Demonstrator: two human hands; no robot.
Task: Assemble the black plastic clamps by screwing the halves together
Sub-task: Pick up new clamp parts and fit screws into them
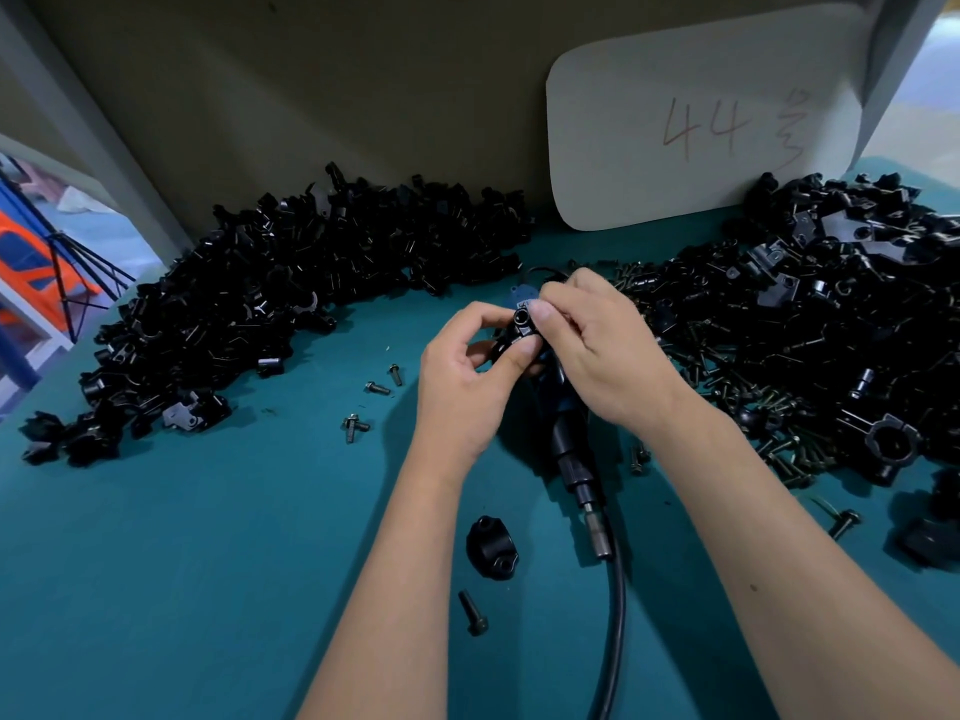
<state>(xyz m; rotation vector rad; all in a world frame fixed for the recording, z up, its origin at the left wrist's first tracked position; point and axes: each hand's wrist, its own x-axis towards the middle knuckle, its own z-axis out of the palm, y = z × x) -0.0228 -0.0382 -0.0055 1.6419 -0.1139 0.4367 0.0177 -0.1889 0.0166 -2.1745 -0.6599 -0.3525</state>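
Note:
Above the middle of the teal table, my left hand (470, 376) grips a black plastic clamp (519, 332) between thumb and fingers. My right hand (597, 345) pinches the top of the same clamp, thumb and forefinger at its round screw hole. Whether a screw sits in the hole I cannot tell. A loose clamp half (491, 547) lies on the table near me, with a single black screw (474, 613) just below it. An electric screwdriver (574, 459) lies under my hands, its cable running toward me.
A big heap of black clamp parts (270, 293) curves along the left and back. Another heap of parts mixed with screws (810, 335) fills the right. Loose screws (378, 389) lie left of my hands. A card marked 44 (701, 127) leans on the back wall.

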